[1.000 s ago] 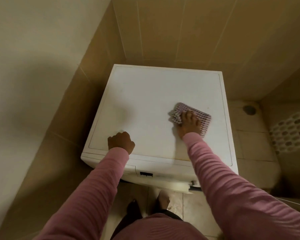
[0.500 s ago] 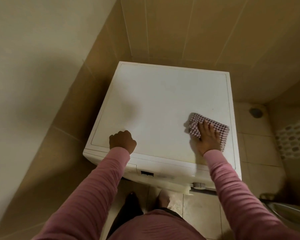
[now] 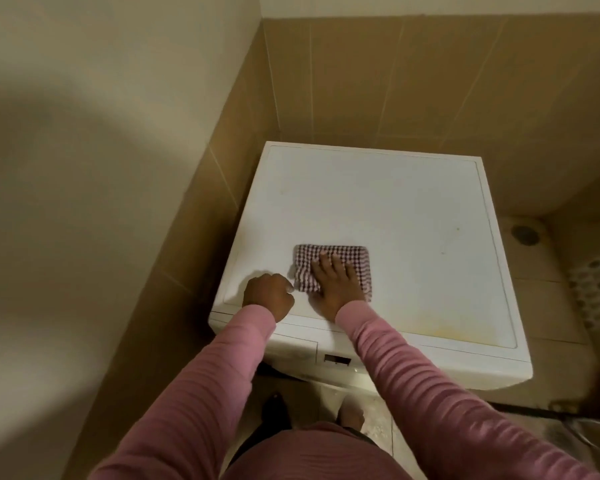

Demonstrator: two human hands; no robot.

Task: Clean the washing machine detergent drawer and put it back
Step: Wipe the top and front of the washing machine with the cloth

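On top of white washing machine (image 3: 378, 209), near front-left corner: right hand (image 3: 333, 284) lies flat, fingers straight, pressing checked cloth (image 3: 350, 256) onto top panel; left hand (image 3: 269, 299) just beside it, clenched in fist, gripping nothing, resting on panel; detergent drawer (image 3: 291, 342) sits closed in slot at front, below left hand; step looks like wiping casing; yellowish stain (image 3: 440, 329) toward front-right probably calls for sweep rightward next.

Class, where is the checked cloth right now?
Head view: the checked cloth lies on the washing machine top, front left, under the right hand, beside the left hand.
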